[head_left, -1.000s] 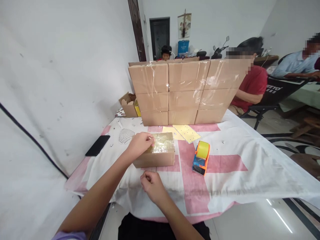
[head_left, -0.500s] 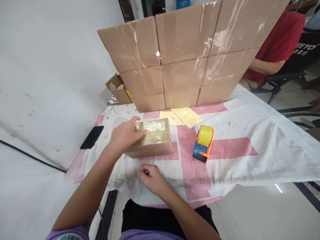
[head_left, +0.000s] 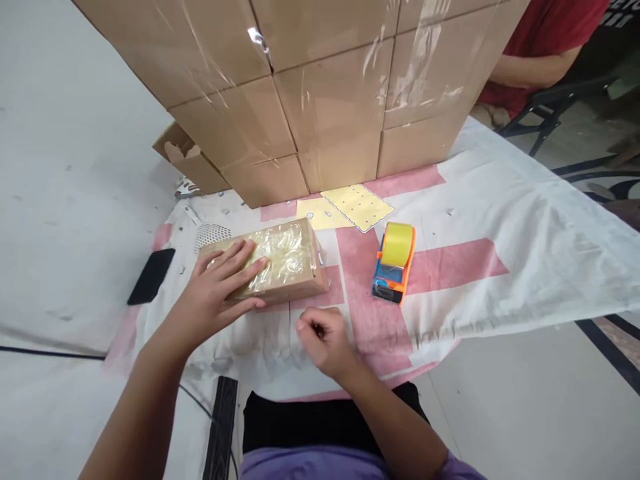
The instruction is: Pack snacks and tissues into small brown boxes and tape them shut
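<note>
A small cardboard box [head_left: 280, 257], its top covered with shiny clear tape, lies on the cloth in front of me. My left hand [head_left: 220, 283] rests flat on the box's left part, fingers spread, thumb along the near edge. Close to the box's near right corner, my right hand [head_left: 327, 340] is curled into a loose fist, apart from the box. Whatever the fist may hold is hidden. To the right lies a tape dispenser [head_left: 394, 263], orange and blue, with a yellow roll of tape.
Stacked taped cartons [head_left: 330, 113] rise behind. Yellow paper sheets [head_left: 359, 205] lie before them. A black phone-like slab [head_left: 151, 277] is at left, an open carton [head_left: 193, 163] behind it. A person in a red shirt [head_left: 555, 33] sits at the right on a chair.
My left hand has gone from gripping the box's far left edge to lying flat on its top. The right fist has moved slightly right. The camera view has tilted downward.
</note>
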The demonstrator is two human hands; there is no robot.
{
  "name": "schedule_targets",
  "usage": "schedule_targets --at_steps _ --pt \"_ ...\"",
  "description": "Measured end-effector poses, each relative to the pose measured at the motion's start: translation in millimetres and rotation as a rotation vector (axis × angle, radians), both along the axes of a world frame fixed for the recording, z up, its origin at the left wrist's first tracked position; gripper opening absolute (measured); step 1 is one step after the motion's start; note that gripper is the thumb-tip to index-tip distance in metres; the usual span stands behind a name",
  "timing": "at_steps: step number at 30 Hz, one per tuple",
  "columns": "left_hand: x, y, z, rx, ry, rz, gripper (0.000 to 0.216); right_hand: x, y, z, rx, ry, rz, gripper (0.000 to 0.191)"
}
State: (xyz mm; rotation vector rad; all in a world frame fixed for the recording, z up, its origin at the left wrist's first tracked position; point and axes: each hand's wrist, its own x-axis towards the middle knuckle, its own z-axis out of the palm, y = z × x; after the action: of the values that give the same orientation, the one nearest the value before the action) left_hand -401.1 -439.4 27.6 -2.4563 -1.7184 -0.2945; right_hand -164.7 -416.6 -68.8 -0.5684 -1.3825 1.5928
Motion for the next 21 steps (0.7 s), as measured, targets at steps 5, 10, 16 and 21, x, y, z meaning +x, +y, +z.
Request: schedule_targets --at_steps 5,10,16,21 --pt "-5 -11 -6.7 -0.025 0.040 0.015 0.069 15 23 -3.4 -0.127 0.078 -0.446 0.033" --pt "-4 -25 -6.3 -0.005 0.076 -0.036 0.073 10 35 -5.4 -0.101 -0.038 -0.404 0.017" --pt "-6 -38 -7.3 -0.001 0.066 -0.045 0.073 9 34 -8.6 -0.121 -0.096 -0.284 0.025" --pt "-8 -49 -10.7 0.049 0.080 -0.057 0.073 13 38 -7.3 -0.116 -0.086 -0.175 0.024"
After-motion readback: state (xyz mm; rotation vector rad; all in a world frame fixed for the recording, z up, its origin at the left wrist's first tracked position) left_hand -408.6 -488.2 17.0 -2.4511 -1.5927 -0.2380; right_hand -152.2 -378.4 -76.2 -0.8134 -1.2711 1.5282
